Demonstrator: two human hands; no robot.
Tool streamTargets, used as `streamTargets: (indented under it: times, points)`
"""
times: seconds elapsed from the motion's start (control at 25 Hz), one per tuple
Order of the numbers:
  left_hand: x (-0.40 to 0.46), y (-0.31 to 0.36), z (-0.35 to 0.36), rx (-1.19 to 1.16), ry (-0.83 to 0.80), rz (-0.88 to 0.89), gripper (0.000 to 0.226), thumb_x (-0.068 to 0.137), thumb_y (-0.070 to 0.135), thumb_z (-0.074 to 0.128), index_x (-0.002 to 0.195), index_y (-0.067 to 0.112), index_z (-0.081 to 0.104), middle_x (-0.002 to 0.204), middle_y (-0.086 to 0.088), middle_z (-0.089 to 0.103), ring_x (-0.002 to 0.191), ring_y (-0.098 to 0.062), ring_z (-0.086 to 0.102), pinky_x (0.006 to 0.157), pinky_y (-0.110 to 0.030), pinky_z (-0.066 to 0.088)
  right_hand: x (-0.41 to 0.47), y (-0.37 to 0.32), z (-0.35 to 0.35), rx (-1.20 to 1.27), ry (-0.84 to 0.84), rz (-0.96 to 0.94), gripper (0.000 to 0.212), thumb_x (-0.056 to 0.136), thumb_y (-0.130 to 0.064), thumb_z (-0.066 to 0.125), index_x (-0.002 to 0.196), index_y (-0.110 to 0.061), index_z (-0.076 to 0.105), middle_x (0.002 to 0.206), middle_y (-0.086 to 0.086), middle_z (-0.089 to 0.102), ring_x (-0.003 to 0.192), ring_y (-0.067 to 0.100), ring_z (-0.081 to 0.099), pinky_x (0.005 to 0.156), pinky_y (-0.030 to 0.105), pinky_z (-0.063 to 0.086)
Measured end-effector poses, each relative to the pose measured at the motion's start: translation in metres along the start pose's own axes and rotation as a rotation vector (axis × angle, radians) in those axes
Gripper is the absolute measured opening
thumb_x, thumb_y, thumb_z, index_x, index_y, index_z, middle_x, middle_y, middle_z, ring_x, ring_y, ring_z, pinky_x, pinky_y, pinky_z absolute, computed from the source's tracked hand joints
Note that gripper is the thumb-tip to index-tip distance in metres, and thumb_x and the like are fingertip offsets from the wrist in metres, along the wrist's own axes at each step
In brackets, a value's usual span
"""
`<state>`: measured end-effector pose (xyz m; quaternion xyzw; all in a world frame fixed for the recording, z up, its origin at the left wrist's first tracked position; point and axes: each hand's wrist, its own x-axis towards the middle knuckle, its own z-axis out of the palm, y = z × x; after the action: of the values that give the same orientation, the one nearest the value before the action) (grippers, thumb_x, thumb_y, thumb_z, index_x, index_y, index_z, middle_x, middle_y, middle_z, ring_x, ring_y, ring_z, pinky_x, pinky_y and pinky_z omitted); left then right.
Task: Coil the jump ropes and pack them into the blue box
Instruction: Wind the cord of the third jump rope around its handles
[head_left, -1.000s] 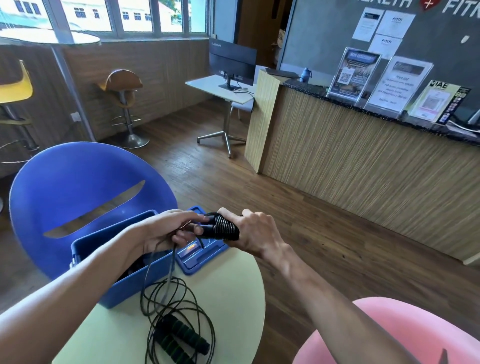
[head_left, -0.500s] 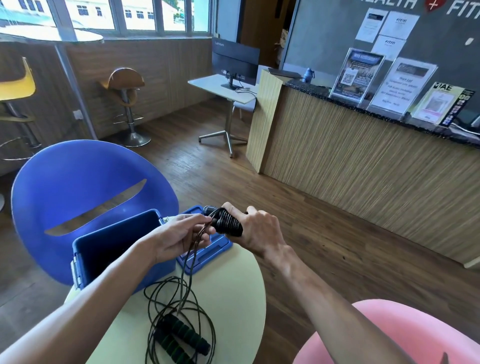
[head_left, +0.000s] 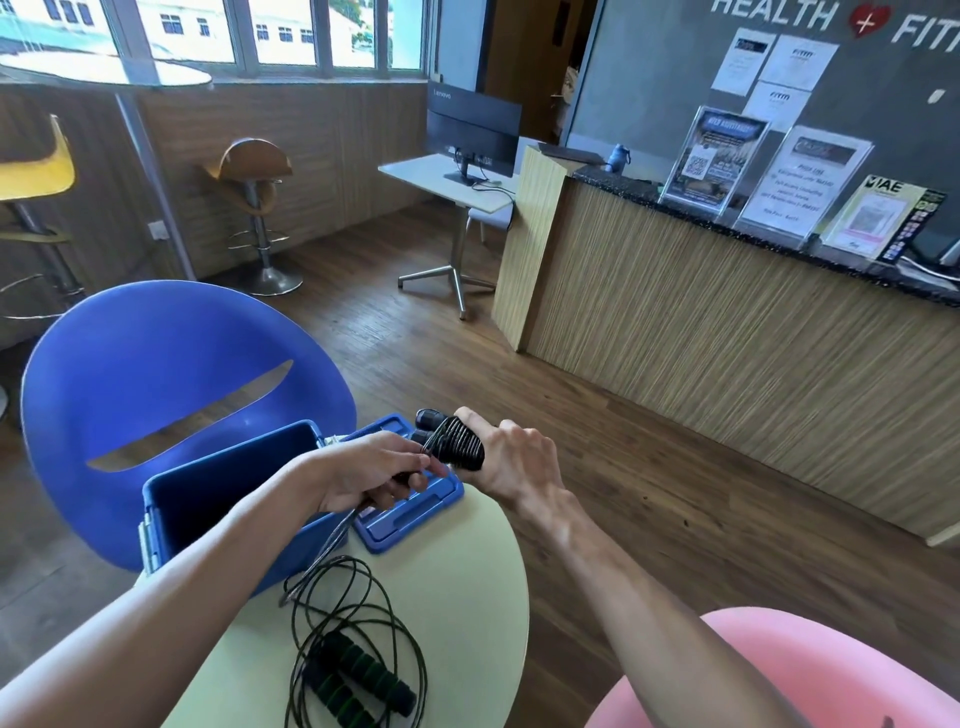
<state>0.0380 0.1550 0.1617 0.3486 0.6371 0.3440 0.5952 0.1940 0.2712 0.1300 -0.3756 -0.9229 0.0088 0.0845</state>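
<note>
My right hand grips a pair of black jump rope handles with rope wound tightly round them, above the box lid. My left hand pinches the loose end of that rope, which trails down to the table. A second jump rope with black and green handles lies in loose loops on the pale green round table, near my left forearm. The open blue box stands at the table's far left edge, partly hidden by my left arm.
The blue box lid lies flat beside the box under my hands. A blue chair stands just behind the table and a pink chair at the lower right. A wooden reception counter runs along the right; wooden floor lies between.
My left hand has come down and toward me past the handles, drawing the rope taut. More rope is wound round the handles, which my right hand has tilted upward.
</note>
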Motion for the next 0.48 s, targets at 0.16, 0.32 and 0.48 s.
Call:
streamTargets:
  times: [0.16,0.32,0.48]
  points:
    - [0.005,0.007,0.018,0.917,0.381,0.095,0.014,0.094,0.007,0.043,0.099,0.01,0.056,0.077,-0.003,0.057,0.063,-0.017,0.056,0.054,-0.022,0.04,0.006,-0.004,-0.001,0.076,-0.044,0.04,0.047,0.085,-0.055,0.059,0.128,-0.04,0.049,0.096,0.006,0.073,0.091,0.036,0.07,0.068,0.035,0.044]
    - [0.002,-0.006,0.046,1.175,0.669,0.176,0.027,0.084,-0.006,0.047,0.104,0.011,0.042,0.082,-0.005,0.056,0.078,-0.029,0.062,0.06,-0.033,0.04,0.01,-0.006,-0.007,0.157,-0.013,0.084,0.048,0.084,-0.059,0.061,0.127,-0.039,0.051,0.097,0.006,0.075,0.092,0.035,0.07,0.068,0.034,0.042]
    - [0.012,-0.026,0.049,0.984,0.822,0.363,0.01,0.094,0.006,0.045,0.09,0.015,0.042,0.073,-0.002,0.058,0.066,-0.026,0.06,0.059,-0.035,0.043,0.008,-0.005,-0.006,0.174,0.018,0.096,0.048,0.084,-0.06,0.06,0.125,-0.037,0.05,0.095,0.005,0.075,0.092,0.036,0.07,0.07,0.036,0.048]
